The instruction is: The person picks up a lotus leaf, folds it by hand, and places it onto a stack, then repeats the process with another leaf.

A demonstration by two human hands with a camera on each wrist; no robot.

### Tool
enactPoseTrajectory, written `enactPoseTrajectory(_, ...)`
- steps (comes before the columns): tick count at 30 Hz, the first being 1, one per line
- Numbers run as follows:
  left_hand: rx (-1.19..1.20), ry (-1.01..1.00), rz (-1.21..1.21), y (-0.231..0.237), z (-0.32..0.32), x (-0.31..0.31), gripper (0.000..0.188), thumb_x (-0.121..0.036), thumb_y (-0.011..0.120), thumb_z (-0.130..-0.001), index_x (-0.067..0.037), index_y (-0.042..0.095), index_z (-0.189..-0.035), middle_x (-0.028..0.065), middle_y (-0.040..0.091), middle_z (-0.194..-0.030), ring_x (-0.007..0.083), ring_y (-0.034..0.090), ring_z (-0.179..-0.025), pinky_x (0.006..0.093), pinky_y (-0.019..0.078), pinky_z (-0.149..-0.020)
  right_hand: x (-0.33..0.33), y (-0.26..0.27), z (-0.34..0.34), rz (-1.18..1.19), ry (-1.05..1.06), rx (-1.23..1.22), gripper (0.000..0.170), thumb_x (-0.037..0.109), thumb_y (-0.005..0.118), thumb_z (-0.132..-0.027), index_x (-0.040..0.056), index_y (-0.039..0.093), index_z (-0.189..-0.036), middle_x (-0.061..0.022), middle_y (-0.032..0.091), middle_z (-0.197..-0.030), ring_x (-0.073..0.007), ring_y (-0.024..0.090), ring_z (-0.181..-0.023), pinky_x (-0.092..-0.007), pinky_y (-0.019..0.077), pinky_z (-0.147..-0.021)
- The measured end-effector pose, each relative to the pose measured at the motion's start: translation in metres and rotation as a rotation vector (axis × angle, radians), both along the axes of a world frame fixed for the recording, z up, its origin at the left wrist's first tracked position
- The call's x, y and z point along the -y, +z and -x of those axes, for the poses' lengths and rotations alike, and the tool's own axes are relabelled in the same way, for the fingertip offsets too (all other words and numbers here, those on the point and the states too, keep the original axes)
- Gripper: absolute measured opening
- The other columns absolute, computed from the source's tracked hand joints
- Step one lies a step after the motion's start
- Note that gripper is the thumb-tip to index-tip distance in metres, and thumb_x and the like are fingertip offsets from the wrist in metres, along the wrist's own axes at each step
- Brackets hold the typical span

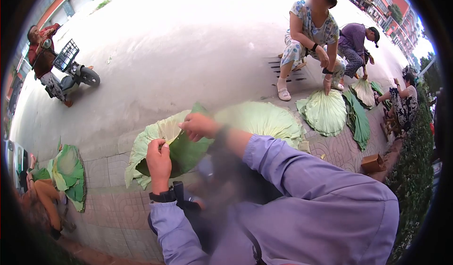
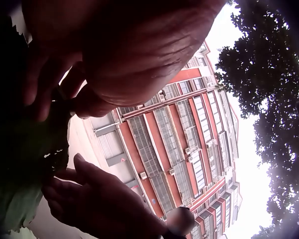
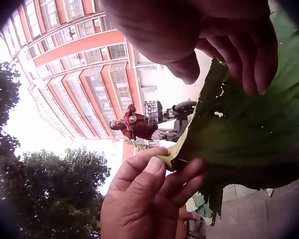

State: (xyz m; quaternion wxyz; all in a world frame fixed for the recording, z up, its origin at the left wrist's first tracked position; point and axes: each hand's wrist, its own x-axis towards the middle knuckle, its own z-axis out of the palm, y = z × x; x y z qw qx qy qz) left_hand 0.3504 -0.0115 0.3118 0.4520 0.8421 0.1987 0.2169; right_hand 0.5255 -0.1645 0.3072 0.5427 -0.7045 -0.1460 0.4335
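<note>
A large green leaf (image 1: 186, 154) with a pale edge and small holes is held up before me. My left hand (image 1: 159, 160) pinches its edge between thumb and fingers; the right wrist view shows this left hand (image 3: 144, 194) at a folded yellowish corner. Farther along the leaf is my right hand (image 1: 200, 126), its thumb apart and its fingers loosely bent against the green surface (image 3: 249, 129). In the left wrist view, the right hand (image 2: 94, 199) appears below the dark left hand (image 2: 139, 55). Under the held leaf, a spread of pale green leaves (image 1: 141, 144) lies on the paving.
Another pale leaf pile (image 1: 259, 119) lies to the right. Beyond it a squatting person (image 1: 314, 34) touches a fanned leaf stack (image 1: 325, 111). A small brown box (image 1: 373, 163) stands near the hedge (image 1: 410, 189). At far left are more leaves (image 1: 68, 173) and a rider's scooter (image 1: 75, 71).
</note>
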Motion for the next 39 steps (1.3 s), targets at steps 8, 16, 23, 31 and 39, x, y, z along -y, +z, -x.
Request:
enactPoseTrajectory(8, 0.041, 0.030, -0.292, -0.013, -0.013, 0.013, 0.019, -0.011, 0.067, -0.088, -0.002, 0.065, -0.105, 0.0179, 0.064, -0.099, 0.0375, 0.065, -0.093, 0.0428, 0.0524, -0.083, -0.021, -0.060, -0.023, -0.058, 0.234, 0.353, 0.043, 0.026, 0.066, -0.098, -0.0070, 0.053, -0.120, -0.0173, 0.065, -0.089, -0.0285, 0.071, -0.075, -0.0390, 0.0598, -0.059)
enactPoseTrajectory(16, -0.069, -0.005, -0.028, 0.002, -0.012, 0.033, 0.038, -0.024, 0.069, -0.088, -0.003, 0.061, -0.119, 0.0228, 0.060, -0.117, 0.0413, 0.060, -0.110, 0.0476, 0.0494, -0.094, -0.015, -0.020, -0.009, -0.079, -0.125, 0.035, 0.067, 0.018, 0.071, -0.096, -0.0134, 0.036, -0.142, -0.0253, 0.065, -0.105, -0.0310, 0.073, -0.081, -0.0391, 0.0622, -0.063)
enactPoseTrajectory(23, -0.078, 0.121, 0.079, 0.004, -0.018, 0.030, 0.045, -0.025, 0.070, -0.090, 0.002, 0.060, -0.125, 0.0235, 0.060, -0.125, 0.0392, 0.059, -0.117, 0.0451, 0.0474, -0.101, -0.021, -0.009, 0.001, -0.069, -0.207, 0.186, 0.066, 0.020, 0.070, -0.097, -0.0094, 0.036, -0.146, -0.0215, 0.065, -0.103, -0.0279, 0.073, -0.081, -0.0364, 0.0614, -0.064)
enactPoseTrajectory(31, -0.055, 0.288, 0.200, 0.008, -0.018, 0.013, 0.048, -0.022, 0.071, -0.089, 0.003, 0.058, -0.128, 0.0230, 0.058, -0.127, 0.0347, 0.058, -0.120, 0.0425, 0.0471, -0.102, -0.023, -0.007, 0.007, -0.227, -0.233, 0.218, 0.030, 0.022, 0.064, -0.101, -0.0030, 0.058, -0.118, -0.0124, 0.066, -0.099, -0.0196, 0.072, -0.078, -0.0300, 0.0585, -0.063)
enactPoseTrajectory(39, -0.058, 0.240, 0.162, 0.005, -0.021, 0.014, 0.054, -0.020, 0.071, -0.088, 0.002, 0.053, -0.133, 0.0222, 0.055, -0.129, 0.0343, 0.057, -0.121, 0.0430, 0.0472, -0.103, -0.017, 0.000, 0.010, -0.152, 0.035, -0.001, 0.042, 0.041, 0.058, -0.104, -0.0011, 0.060, -0.110, -0.0114, 0.066, -0.092, -0.0215, 0.072, -0.078, -0.0323, 0.0600, -0.064)
